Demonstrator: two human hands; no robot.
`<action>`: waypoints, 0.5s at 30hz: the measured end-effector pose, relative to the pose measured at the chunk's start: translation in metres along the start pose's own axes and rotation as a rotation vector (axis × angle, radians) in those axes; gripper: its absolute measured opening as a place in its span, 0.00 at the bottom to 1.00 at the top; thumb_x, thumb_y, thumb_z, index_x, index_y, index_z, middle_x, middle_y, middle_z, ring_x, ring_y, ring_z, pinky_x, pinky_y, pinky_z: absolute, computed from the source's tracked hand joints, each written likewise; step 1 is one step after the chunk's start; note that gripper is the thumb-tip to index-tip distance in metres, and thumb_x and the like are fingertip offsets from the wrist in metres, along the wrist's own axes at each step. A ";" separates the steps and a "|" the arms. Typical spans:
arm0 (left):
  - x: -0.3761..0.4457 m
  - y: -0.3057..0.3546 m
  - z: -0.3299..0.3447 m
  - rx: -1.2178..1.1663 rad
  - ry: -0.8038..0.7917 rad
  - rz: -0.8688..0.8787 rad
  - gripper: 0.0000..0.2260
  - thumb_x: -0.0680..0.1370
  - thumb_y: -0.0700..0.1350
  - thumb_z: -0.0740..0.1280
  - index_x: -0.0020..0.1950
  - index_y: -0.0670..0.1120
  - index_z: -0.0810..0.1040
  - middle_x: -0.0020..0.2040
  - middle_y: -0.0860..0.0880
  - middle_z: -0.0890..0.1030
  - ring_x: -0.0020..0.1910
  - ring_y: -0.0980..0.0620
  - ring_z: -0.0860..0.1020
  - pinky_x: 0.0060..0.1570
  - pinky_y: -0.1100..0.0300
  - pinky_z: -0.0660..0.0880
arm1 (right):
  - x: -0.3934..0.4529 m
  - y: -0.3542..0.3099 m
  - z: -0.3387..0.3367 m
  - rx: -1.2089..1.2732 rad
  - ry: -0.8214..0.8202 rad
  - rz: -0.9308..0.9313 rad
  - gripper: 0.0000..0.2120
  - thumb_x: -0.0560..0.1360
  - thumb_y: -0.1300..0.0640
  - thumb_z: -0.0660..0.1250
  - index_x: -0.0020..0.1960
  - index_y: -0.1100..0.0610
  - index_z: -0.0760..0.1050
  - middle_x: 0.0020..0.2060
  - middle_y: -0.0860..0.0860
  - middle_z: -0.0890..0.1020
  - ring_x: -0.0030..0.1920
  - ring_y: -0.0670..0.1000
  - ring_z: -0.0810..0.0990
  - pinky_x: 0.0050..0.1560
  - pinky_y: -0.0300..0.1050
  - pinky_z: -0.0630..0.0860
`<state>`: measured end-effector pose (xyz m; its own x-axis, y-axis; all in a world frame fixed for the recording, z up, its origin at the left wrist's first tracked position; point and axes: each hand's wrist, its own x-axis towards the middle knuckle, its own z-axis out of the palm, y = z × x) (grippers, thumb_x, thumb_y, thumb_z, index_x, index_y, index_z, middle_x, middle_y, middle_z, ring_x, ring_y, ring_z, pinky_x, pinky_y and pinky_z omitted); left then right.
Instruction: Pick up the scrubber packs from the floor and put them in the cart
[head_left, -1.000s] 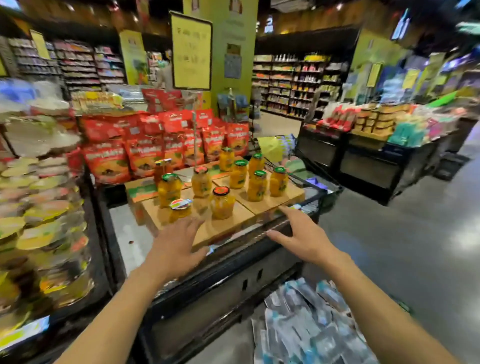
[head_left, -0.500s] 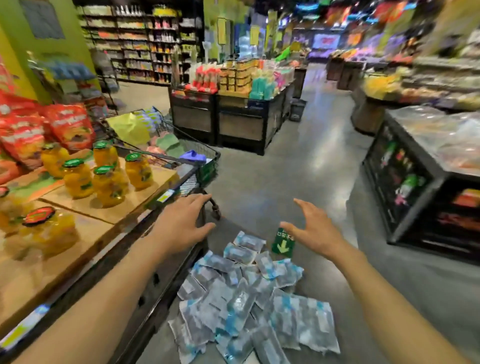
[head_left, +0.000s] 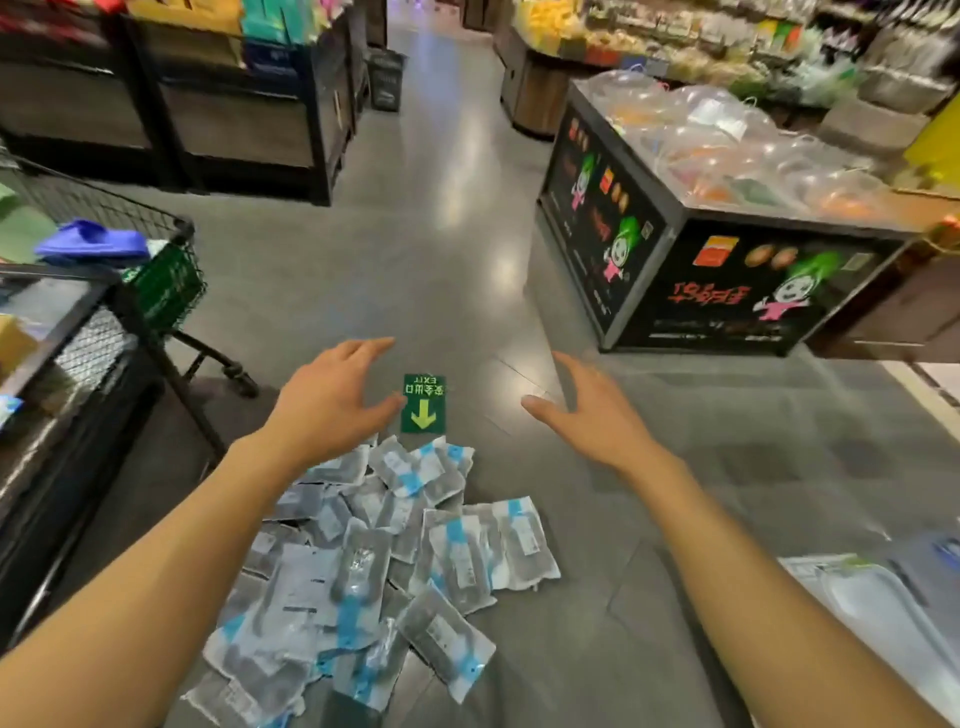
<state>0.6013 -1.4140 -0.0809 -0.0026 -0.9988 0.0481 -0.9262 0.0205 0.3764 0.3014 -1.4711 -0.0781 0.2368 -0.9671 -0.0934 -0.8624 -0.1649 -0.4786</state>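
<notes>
Head view, the only one on offer, looks down a supermarket aisle with both bare arms stretched out over the floor. The left hand (head_left: 332, 402) hangs above the far edge of a heap of grey, clear-wrapped scrubber packs with blue bands (head_left: 384, 561), its grip wide and holding nothing, fingers spread and relaxed. The right hand (head_left: 592, 415) is out to the side of the heap over bare floor, likewise wide and empty.

To my eye the picking-up has not begun: the whole pile lies loose and overlapping on the grey polished floor (head_left: 457, 260), none of it in a hand. The next move, I'd judge, calls for both hands to drop onto the heap and close round a pack or a bunch; the wrappers look slick and limp, so a handful may slide apart. Then it is a swing to the left, where the black wire shopping cart (head_left: 171, 270) stands near the pile with a blue folded item (head_left: 91, 244) already inside.

Just beyond the heap a green exit sticker with a yellow arrow (head_left: 423, 402) is stuck to the floor. A black display bench with cartoon figures and bagged goods on top (head_left: 727, 249) stands to the right, dark shelving to the left.
</notes>
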 end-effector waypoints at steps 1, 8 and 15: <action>0.012 -0.003 0.014 -0.006 -0.005 0.005 0.33 0.79 0.57 0.69 0.81 0.50 0.63 0.76 0.46 0.71 0.72 0.42 0.71 0.67 0.46 0.72 | 0.011 0.009 0.008 -0.001 -0.007 0.021 0.41 0.77 0.33 0.66 0.83 0.50 0.57 0.81 0.50 0.64 0.80 0.54 0.63 0.77 0.54 0.63; 0.074 -0.073 0.197 0.171 -0.125 0.075 0.35 0.76 0.63 0.61 0.81 0.52 0.62 0.77 0.47 0.71 0.73 0.42 0.72 0.69 0.45 0.70 | 0.107 0.119 0.146 -0.018 -0.115 0.077 0.41 0.77 0.34 0.66 0.82 0.51 0.57 0.81 0.51 0.63 0.80 0.53 0.61 0.78 0.57 0.63; 0.070 -0.176 0.458 0.121 -0.151 -0.012 0.34 0.76 0.64 0.62 0.80 0.51 0.65 0.74 0.44 0.73 0.70 0.38 0.74 0.64 0.43 0.73 | 0.149 0.254 0.399 -0.069 -0.153 0.026 0.41 0.76 0.32 0.66 0.82 0.48 0.57 0.81 0.48 0.62 0.80 0.53 0.61 0.78 0.59 0.62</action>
<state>0.5913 -1.5079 -0.5677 -0.0394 -0.9943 -0.0987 -0.9651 0.0123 0.2616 0.2957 -1.5800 -0.5618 0.2747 -0.9313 -0.2394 -0.8967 -0.1582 -0.4134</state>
